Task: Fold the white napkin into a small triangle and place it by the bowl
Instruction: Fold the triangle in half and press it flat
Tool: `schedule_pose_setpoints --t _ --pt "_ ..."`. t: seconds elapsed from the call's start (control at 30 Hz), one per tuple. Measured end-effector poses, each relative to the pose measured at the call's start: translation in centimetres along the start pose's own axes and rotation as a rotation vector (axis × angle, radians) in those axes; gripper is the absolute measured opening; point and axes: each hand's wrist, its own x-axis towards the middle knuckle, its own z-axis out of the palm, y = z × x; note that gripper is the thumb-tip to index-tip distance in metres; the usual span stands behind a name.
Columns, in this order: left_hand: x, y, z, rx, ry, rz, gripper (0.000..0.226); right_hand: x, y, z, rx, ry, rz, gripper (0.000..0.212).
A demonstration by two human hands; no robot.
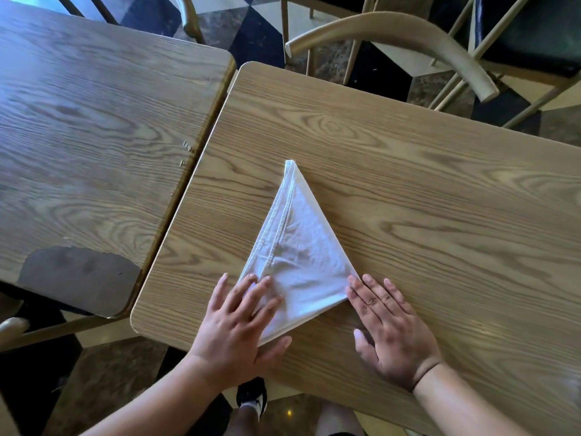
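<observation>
Lying flat on a wooden surface [408, 184], a white napkin [301, 253] is folded into a triangle, its sharp tip pointing to 12 o'clock. The left hand [239, 328] presses on the napkin's corner at 7 o'clock, fingers spread and flat, grip apart. The right hand [393, 328] rests palm down on the surface at 5 o'clock, grip apart, fingertips [353, 283] touching the napkin's right corner. A second surface [94, 121] stands at 10 o'clock, a chair [408, 29] at 1 o'clock.
</observation>
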Motion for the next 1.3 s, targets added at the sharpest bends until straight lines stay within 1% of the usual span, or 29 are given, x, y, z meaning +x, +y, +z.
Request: schedule_pose_setpoints --t 0.07,0.13,0.2,0.3,0.37,0.43,0.5,0.57,0.67,0.73,0.8,0.87,0.97,1.03,1.1,1.2,1.23,1.3 --pt "3.0 0.7 -0.8 -0.022 0.101 -0.01 0.042 0.0 0.1 0.0 0.001 0.001 -0.005 0.073" --pt "6.6 1.8 -1.2 -0.111 0.142 0.048 0.036 0.1 0.1 0.0 0.005 0.01 -0.002 0.071" --pt "9.9 3.0 -0.8 -0.186 0.065 0.195 0.045 0.1 0.1 0.0 0.017 0.016 0.0 0.07" --pt "13.2 3.0 0.6 -0.158 -0.101 0.441 0.06 0.1 0.3 0.0 0.02 -0.002 -0.01 0.071" --pt "14.5 1.5 1.2 -0.084 -0.151 0.506 0.067 0.1 0.3 0.0 -0.003 -0.008 -0.011 0.073" --pt "15.8 -0.4 1.4 -0.02 -0.159 0.523 0.074 0.2 0.3 -0.1 -0.011 -0.009 -0.008 0.074" --pt "17.4 -2.0 1.5 0.004 -0.121 0.491 0.077 0.2 0.2 -0.1 -0.011 -0.011 -0.008 0.075" --pt "19.3 -3.7 1.1 0.043 -0.097 0.409 0.077 0.2 0.3 -0.2 -0.008 -0.009 -0.008 0.075" --pt "21.9 -5.8 0.1 0.075 -0.061 0.254 0.069 0.2 0.2 -0.3 0.003 -0.004 -0.001 0.076" --pt "23.1 -6.4 -0.4 0.056 -0.041 0.211 0.062 0.2 0.2 -0.3 0.011 -0.007 -0.003 0.077" --pt "23.8 -6.5 -0.8 0.056 -0.067 0.2 0.06 0.2 0.2 -0.3 0.022 -0.002 -0.006 0.078" --pt "24.1 -6.5 -1.2 0.061 -0.098 0.172 0.065 0.2 0.2 -0.3 0.028 0.007 -0.01 0.079" --pt "24.0 -6.6 -2.7 0.027 -0.094 0.014 0.084 0.2 0.3 -0.2 0.036 0.006 -0.015 0.08" --pt "23.9 -6.8 -3.6 0.028 -0.075 -0.071 0.084 0.2 0.3 -0.2 0.04 0.002 -0.018 0.079" --pt "24.2 -6.8 -4.5 0.007 -0.095 -0.108 0.072 0.2 0.2 -0.2 0.046 0.005 -0.019 0.078" --pt "24.9 -6.2 -6.0 -0.158 -0.133 -0.152 0.039 0.3 0.1 -0.5 0.051 0.006 -0.017 0.077" --pt "24.9 -5.9 -6.5 -0.193 -0.134 -0.149 0.03 0.3 0.0 -0.7 0.05 0.005 -0.015 0.076" --pt "24.1 -5.1 -7.7 -0.215 -0.089 -0.123 0.018 0.3 -0.3 -1.0 0.057 0.008 -0.01 0.071"
